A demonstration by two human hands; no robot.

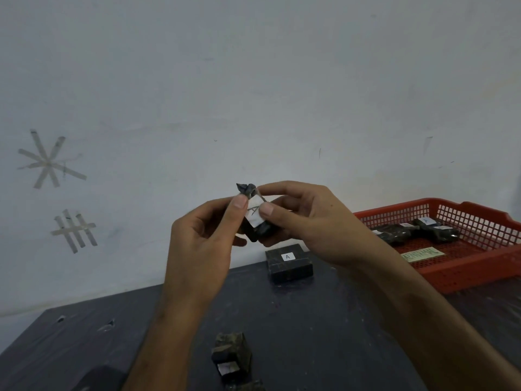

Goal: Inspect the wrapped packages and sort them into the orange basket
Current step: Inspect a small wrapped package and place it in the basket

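Observation:
Both my hands hold a small dark wrapped package (258, 224) with a white label up in front of the wall. My left hand (207, 238) pinches its left side with thumb and fingers. My right hand (307, 218) pinches its right side, thumb on the label. On the dark table lies a flat dark package (290, 266) marked "A", just below my hands. Another dark package (232, 354) sits near the front edge. The orange basket (465, 266) stands at the right and holds several dark labelled packages (417, 231).
The dark table (324, 320) runs up to a pale wall with tape marks (50, 162) at the left. A green-lettered label (423, 253) lies in the basket. A dark object (98, 376) sits at the table's front left corner.

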